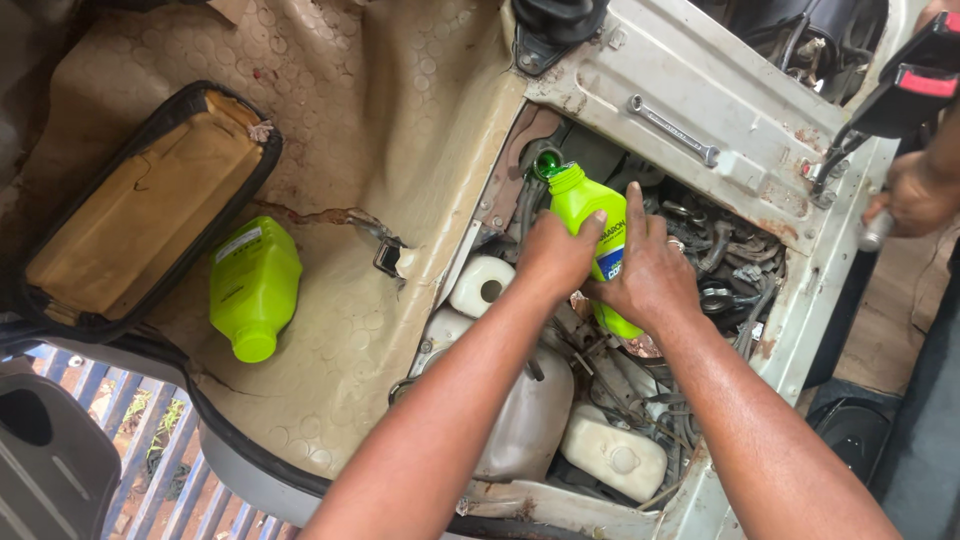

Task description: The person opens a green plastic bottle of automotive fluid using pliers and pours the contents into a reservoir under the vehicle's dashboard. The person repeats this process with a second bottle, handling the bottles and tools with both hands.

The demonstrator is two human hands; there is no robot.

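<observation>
Both my hands hold a bright green plastic bottle point(585, 205) over an open engine bay point(640, 380). My left hand point(555, 255) grips its left side and my right hand point(650, 270) wraps its label side. The bottle is tipped with its neck up-left, and a dark green funnel or cap point(548, 163) sits at its mouth. A second green bottle point(254, 287), capped, lies on the beige floor mat point(400, 100) to the left.
A spanner point(673, 130) rests on the white metal panel. An upturned seat cushion point(145, 210) lies at left. White reservoirs point(613, 455) sit in the bay. Another person's hand point(915, 195) holds something metallic at the right edge.
</observation>
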